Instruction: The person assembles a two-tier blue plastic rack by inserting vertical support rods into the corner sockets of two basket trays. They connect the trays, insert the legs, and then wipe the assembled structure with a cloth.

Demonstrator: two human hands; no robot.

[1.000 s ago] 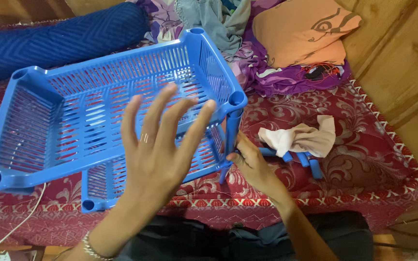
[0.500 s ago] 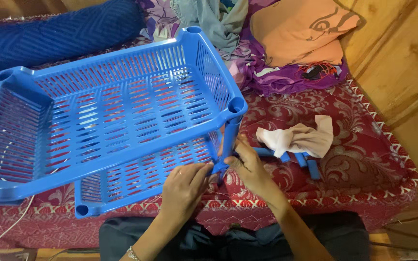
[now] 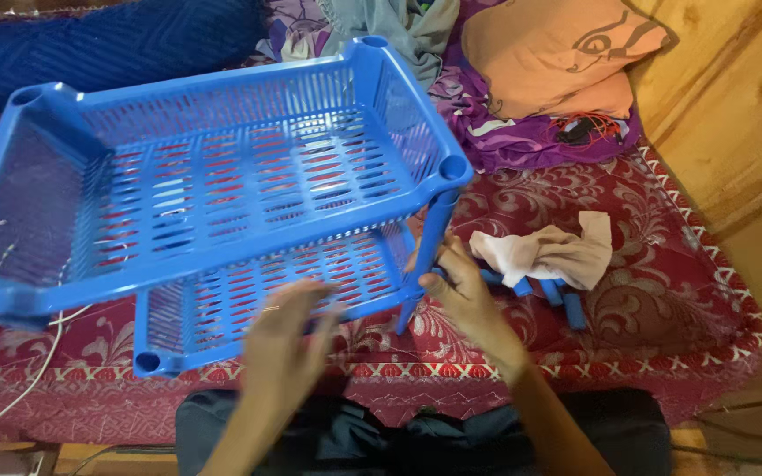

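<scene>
A two-tier blue slatted plastic rack (image 3: 222,189) stands on a dark red patterned bedspread (image 3: 646,291), and every place below is told from it. Its wide upper tray tilts toward the near left, where its corner reaches the left edge of the picture. The smaller lower tray (image 3: 257,304) juts out beneath it toward the person, its front rim just short of the bedspread's near edge.

The right hand (image 3: 465,300) is at the rack's near right corner, fingers curled about the blue plastic corner post (image 3: 425,256) that joins the two trays, thumb on the near side. The left hand (image 3: 280,339) is blurred, fingers spread and unclenched, gripping nothing, lying over the lower tray's front rim; whether it touches the rim cannot be told.

Right of the rack lies a crumpled beige cloth (image 3: 553,251) on several loose short blue plastic tubes (image 3: 566,304), just beside the right hand. Past them the bedspread runs bare to its fringed edge against the wooden wall (image 3: 734,115).

Behind the rack sit an orange pillow (image 3: 557,62), purple bedding (image 3: 522,132) and a dark blue bolster (image 3: 108,44). A white cable (image 3: 33,379) trails off the rack's near left side.
</scene>
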